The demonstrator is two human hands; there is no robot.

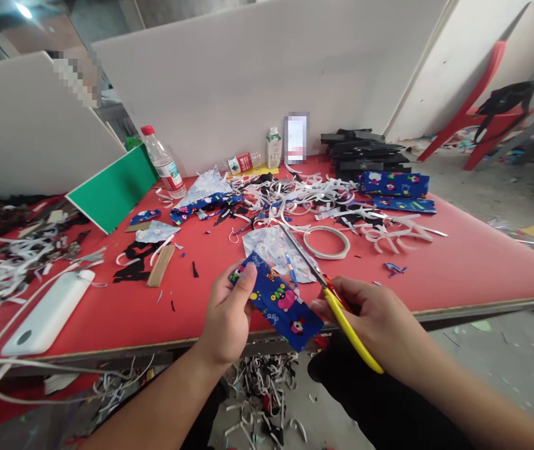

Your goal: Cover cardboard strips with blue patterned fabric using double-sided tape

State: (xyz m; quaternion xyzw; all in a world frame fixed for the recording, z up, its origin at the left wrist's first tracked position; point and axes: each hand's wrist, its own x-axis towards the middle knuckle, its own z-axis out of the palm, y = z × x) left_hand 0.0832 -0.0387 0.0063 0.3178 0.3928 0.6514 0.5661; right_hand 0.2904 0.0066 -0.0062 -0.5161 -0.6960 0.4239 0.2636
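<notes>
My left hand (230, 312) is closed on a folded strip of blue printed fabric (274, 297), thumb on top, just over the table's front edge. Yellow-handled scissors (354, 337) are in my right hand (382, 319), their blades pointing up and away to the left. The right fingers are close to the fabric's lower right end; I cannot tell whether they touch it. Behind the blades lies a pale piece of cloth (267, 240), and a roll of white tape (326, 242) rests to their right. More blue printed fabric (393, 184) is stacked at the back right.
White strip scraps (295, 194) heap across the red table (473, 250). At the back stand a red-capped bottle (166, 165), a small carton (273, 147) and a pile of black pieces (365, 150). A white power bank (49, 312) with a cable lies left.
</notes>
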